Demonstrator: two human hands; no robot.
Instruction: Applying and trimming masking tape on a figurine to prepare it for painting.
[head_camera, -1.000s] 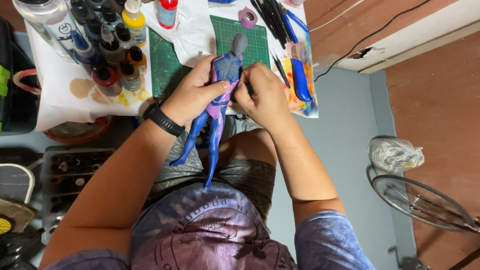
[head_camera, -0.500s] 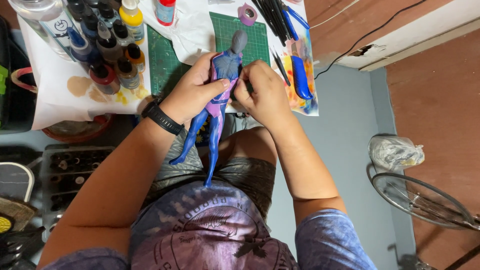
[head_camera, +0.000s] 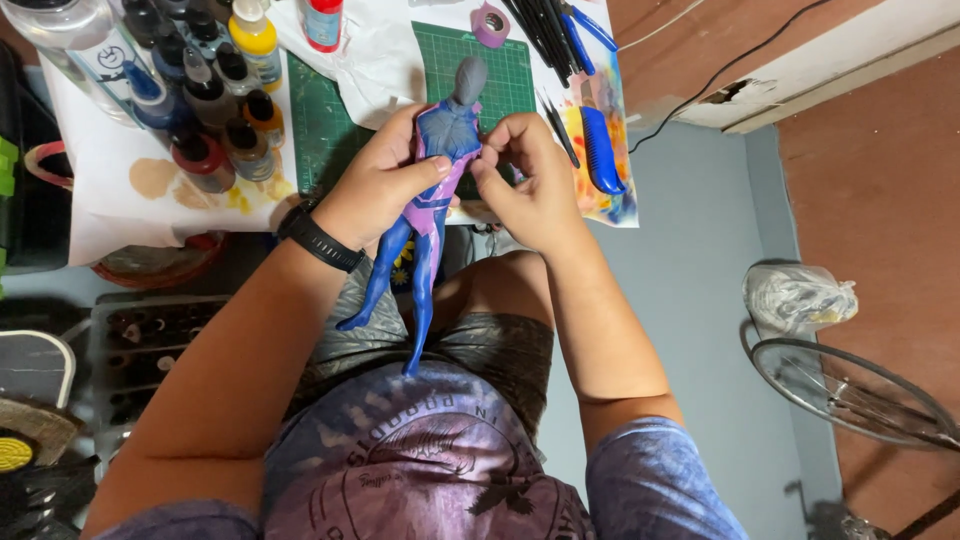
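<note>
- The left hand is wrapped around the torso of a blue and purple figurine, thumb laid across its waist and fingers behind it.
- The right hand is pinched narrow against the figurine's side at chest height, fingertips touching the painted body; whether it holds a small tool cannot be told.
- The figurine is held just above the near edge of the worktop, over the person's lap. Its unpainted grey head points away from the person and lies over the green cutting mat; its blue legs hang down toward the knees.
- A black wristband sits on the left wrist.
- To the left of the mat stands a cluster of small paint bottles on white paper marked with tan and yellow stains.
- At the far edge of the mat lies a purple roll of tape.
- To the right of the mat lie dark brushes and a blue-handled tool, resting on a paint-splashed sheet.
- On the floor to the right, well apart from the hands, are a wire fan guard and a tied plastic bag.
</note>
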